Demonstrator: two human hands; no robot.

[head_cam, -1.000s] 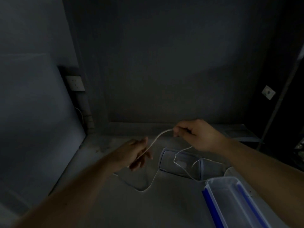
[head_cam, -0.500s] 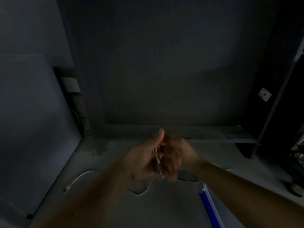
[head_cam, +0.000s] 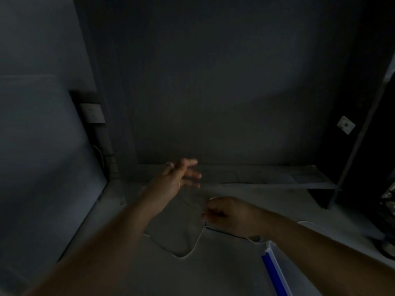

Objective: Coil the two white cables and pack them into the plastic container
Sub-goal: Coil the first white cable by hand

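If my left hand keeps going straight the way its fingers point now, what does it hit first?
Probably nothing close. The left hand is open, fingers aimed right and away, above the cable. That line looks free over the table until the dark wall, though depth is hard to judge in this dim view.

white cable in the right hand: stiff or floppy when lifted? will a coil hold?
Likely floppy: the cable sags from the right hand into a loose loop on the table. Probably light, since it is thin and a closed pinch carries it. A coil may spring open unless pinned; the left hand is open and off it.
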